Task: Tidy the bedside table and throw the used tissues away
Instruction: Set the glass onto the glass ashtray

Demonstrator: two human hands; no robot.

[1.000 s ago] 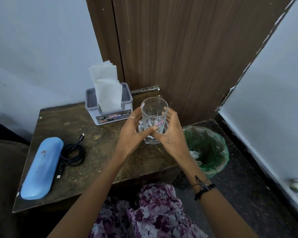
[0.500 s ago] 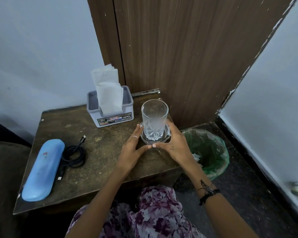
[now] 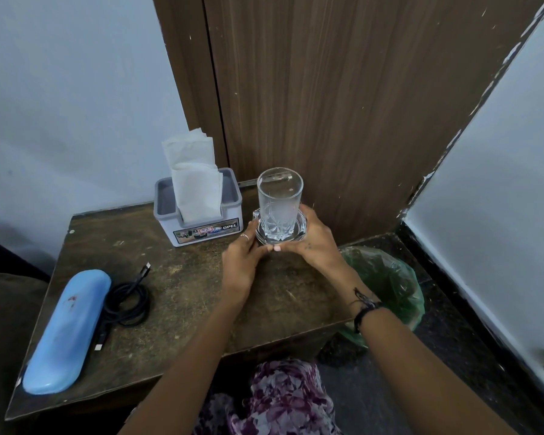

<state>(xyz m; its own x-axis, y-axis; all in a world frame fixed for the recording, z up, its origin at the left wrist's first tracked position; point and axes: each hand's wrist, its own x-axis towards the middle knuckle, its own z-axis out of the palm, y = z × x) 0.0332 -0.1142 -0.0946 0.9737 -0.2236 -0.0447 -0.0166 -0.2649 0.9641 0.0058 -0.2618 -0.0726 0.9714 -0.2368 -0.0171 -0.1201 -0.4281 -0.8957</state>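
A clear drinking glass (image 3: 279, 199) stands upright on a round glass coaster (image 3: 280, 239) at the back right of the wooden bedside table (image 3: 186, 293). My left hand (image 3: 242, 262) grips the coaster's left edge and my right hand (image 3: 314, 246) grips its right edge, thumbs meeting in front. A grey tissue box (image 3: 201, 229) with white tissues (image 3: 195, 183) sticking up sits just left of the glass. A bin lined with a green bag (image 3: 390, 284) stands on the floor right of the table, partly behind my right forearm.
A light blue glasses case (image 3: 66, 334) lies along the table's front left, with a coiled black cable (image 3: 126, 299) beside it. A brown wooden door (image 3: 327, 105) rises right behind the table. A pale wall (image 3: 500, 183) closes in on the right.
Both hands slid down from the glass body to the coaster and moved coaster and glass away from me, toward the table's back edge beside the tissue box.
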